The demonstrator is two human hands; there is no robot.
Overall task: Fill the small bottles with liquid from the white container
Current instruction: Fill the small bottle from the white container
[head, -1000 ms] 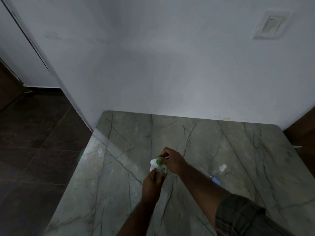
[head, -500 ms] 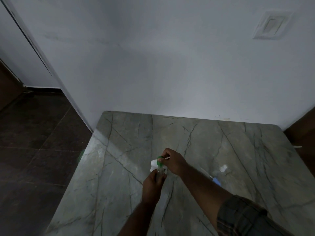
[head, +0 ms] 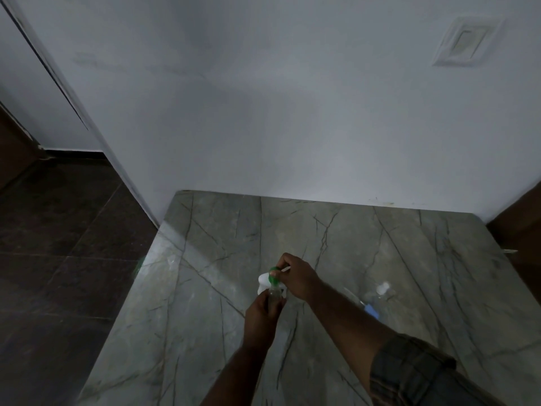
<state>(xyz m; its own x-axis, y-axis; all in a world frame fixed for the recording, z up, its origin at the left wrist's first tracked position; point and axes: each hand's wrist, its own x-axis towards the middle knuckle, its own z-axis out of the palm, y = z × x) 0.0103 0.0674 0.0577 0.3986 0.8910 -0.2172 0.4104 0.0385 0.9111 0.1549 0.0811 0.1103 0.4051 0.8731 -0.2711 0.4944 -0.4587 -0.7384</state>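
1. Pouring stage, by my reading: right hand curled around the white container, its green spout tipped down and toward the wearer.
2. Small bottle stands upright directly under the spout, mouth just below it, pinched in the left hand.
3. Another clear bottle lies on the marble table, right of both hands, nearer the right.

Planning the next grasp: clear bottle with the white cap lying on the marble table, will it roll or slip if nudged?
The clear plastic bottle with the white cap lies on its side on the polished marble table, so it would probably roll if nudged. It looks see-through with no obvious fill, so likely light and easily skidded. The thin-looking wall may flex under a firm squeeze.
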